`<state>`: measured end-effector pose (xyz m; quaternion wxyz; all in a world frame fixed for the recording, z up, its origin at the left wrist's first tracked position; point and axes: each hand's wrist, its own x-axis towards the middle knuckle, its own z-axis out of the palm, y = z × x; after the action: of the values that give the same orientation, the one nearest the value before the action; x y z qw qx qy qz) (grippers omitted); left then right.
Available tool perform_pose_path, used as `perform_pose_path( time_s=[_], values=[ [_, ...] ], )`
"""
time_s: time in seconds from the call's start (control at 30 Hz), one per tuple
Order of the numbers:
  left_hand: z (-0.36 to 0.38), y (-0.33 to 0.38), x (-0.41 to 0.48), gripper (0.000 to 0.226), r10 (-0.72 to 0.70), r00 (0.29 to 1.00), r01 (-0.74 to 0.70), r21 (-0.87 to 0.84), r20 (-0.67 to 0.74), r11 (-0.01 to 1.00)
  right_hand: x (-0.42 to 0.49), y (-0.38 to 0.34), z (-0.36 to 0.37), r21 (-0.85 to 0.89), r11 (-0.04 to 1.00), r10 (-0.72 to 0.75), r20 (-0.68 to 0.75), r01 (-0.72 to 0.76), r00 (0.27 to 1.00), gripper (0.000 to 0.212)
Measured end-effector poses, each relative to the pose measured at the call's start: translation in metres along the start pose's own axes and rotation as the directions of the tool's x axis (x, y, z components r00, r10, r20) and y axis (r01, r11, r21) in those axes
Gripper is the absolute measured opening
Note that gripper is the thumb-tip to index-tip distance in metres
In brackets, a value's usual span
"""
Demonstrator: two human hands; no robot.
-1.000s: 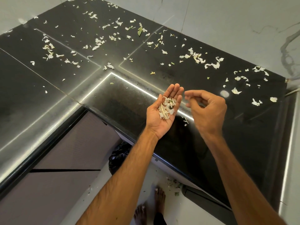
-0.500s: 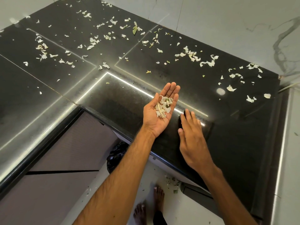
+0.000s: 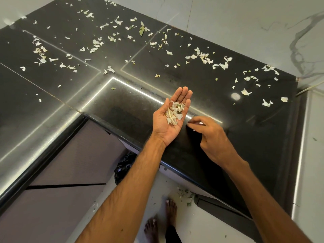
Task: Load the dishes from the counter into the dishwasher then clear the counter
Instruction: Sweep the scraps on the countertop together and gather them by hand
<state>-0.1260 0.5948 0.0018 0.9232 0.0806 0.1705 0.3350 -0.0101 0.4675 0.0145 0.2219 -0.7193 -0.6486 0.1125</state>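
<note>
The left hand (image 3: 166, 125) lies palm up over the black desk (image 3: 122, 106), its straight fingers cradling a heap of pale peelings (image 3: 173, 113). Just at its 3 o'clock, the right hand (image 3: 212, 139) curls its fingers down to the desk surface. Loose peelings (image 3: 205, 57) litter the desk from 10 to 2 o'clock.

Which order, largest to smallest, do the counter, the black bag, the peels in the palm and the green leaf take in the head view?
1. counter
2. black bag and peels: these look alike; the bag is partly hidden and farther away
3. green leaf
</note>
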Motion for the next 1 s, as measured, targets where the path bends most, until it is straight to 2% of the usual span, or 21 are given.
perform_pose_path(
  time_s=[0.1, 0.17, 0.23, 0.33, 0.5, 0.8, 1.0],
  values=[
    [0.0, 0.0, 0.001, 0.045, -0.003, 1.0, 0.003, -0.001, -0.002, 1.0, -0.009, 0.001, -0.011, 0.047, 0.998, 0.033, -0.079, -0.029, 0.996, 0.053],
    [0.0, 0.0, 0.0, 0.044, -0.003, 1.0, 0.003, 0.004, 0.0, 1.0, -0.009, 0.002, -0.015, 0.082, 0.994, 0.084, -0.176, -0.071, 0.981, 0.051],
    [0.0, 0.0, 0.0, 0.045, -0.004, 1.0, 0.004, 0.0, 0.003, 1.0, -0.007, 0.002, -0.018, 0.101, 0.987, 0.144, -0.214, -0.125, 0.966, 0.046],
    [-0.001, 0.0, 0.001, 0.045, -0.006, 1.0, 0.006, 0.004, 0.006, 1.0, -0.002, 0.0, -0.018, 0.063, 0.973, 0.23, -0.105, -0.224, 0.968, 0.039],
    [-0.001, 0.0, 0.001, 0.045, -0.009, 1.0, 0.009, 0.001, 0.014, 1.0, 0.0, -0.018, -0.013, -0.046, 0.967, 0.254, 0.05, -0.252, 0.966, 0.036],
    [-0.001, 0.0, 0.0, 0.045, -0.011, 1.0, 0.011, 0.002, -0.001, 1.0, 0.008, -0.032, -0.006, -0.189, 0.952, 0.243, -0.006, -0.239, 0.97, 0.02],
    [-0.001, -0.001, 0.0, 0.045, -0.006, 1.0, 0.006, 0.003, -0.004, 1.0, 0.016, -0.033, -0.003, -0.244, 0.943, 0.248, 0.058, -0.227, 0.967, 0.016]
  ],
)
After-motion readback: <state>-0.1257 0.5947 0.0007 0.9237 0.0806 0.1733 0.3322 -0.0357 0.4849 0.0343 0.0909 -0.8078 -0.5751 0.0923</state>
